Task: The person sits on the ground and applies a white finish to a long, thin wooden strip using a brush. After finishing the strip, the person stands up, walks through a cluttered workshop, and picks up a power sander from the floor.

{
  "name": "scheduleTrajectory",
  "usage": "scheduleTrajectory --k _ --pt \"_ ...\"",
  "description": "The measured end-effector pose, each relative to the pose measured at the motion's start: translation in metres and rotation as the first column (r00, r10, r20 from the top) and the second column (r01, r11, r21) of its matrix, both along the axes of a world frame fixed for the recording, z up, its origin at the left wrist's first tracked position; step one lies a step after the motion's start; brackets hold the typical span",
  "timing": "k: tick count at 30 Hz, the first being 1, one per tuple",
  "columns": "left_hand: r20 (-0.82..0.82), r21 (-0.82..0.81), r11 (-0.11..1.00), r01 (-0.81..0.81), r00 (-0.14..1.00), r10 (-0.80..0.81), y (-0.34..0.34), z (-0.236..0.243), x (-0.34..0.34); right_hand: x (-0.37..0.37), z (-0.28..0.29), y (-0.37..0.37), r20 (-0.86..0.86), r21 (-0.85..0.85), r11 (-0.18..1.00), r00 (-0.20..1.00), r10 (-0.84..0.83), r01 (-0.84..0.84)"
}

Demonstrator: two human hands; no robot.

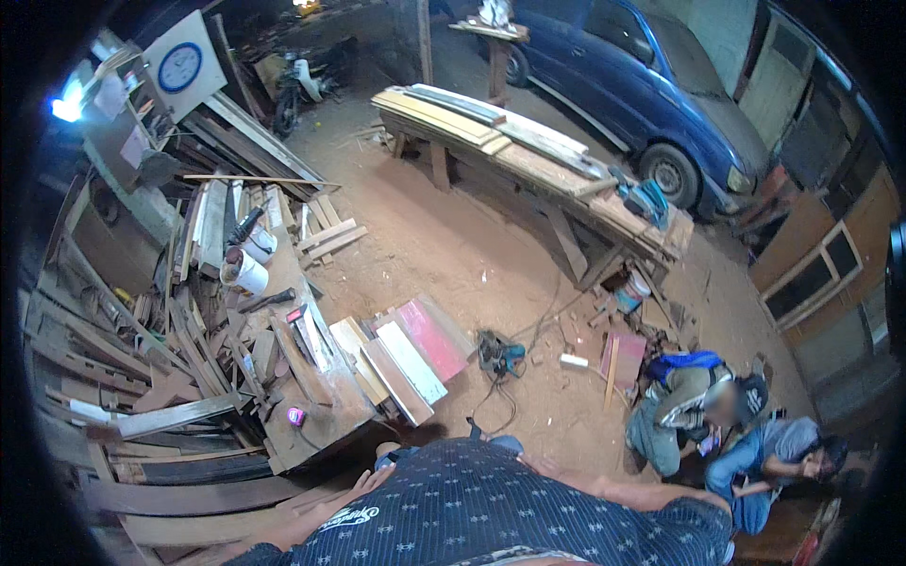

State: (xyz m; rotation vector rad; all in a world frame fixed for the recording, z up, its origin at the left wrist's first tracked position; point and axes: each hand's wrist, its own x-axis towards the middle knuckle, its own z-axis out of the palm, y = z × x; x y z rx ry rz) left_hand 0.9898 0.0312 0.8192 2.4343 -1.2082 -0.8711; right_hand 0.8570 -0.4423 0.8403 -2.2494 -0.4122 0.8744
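My left hand (363,487) rests low beside my body, fingers stretched out and nothing seen in it. On the other side, my right hand (538,464) lies against my hip or thigh; its fingers are mostly hidden by my dark patterned shirt (462,505). Neither hand touches the wooden workbench (332,417) in front of my left side. A small pink-purple object (296,415) sits near the bench's close edge. Leaning beside the bench are several boards, among them a white board (411,362) and a red board (429,337).
A teal power tool (500,356) with its cord lies on the dirt floor. Beyond stands a long table (528,160) carrying planks and a blue power tool (645,201). Two people (694,406) crouch at right. Scrap wood (189,349) crowds the left; a blue car (642,85) is behind.
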Motion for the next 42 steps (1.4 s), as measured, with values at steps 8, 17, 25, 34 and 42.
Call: scheduleTrajectory --k 8,17,25,34,42 --pt "0.232 0.017 0.986 0.167 0.958 -0.167 -0.032 -0.002 0.009 -0.003 0.001 -0.023 -0.033 0.123 0.988 0.995 -0.095 0.098" --pt "0.155 -0.179 0.966 0.184 0.975 -0.157 -0.068 -0.006 0.017 0.002 -0.003 -0.034 -0.074 0.2 0.972 0.991 -0.11 0.123" --pt "-0.356 -0.264 0.965 -0.004 0.93 -0.094 -0.065 -0.039 0.023 0.008 -0.008 -0.041 -0.082 0.258 0.956 0.989 -0.119 0.137" --pt "-0.689 -0.182 0.963 -0.199 0.725 0.02 -0.091 0.042 0.034 0.01 -0.05 -0.047 -0.047 0.28 0.954 0.994 -0.095 0.105" --pt "-0.726 -0.12 0.984 -0.134 0.688 0.005 -0.092 0.051 0.046 0.006 -0.071 -0.04 0.087 0.347 0.937 0.992 -0.087 0.051"
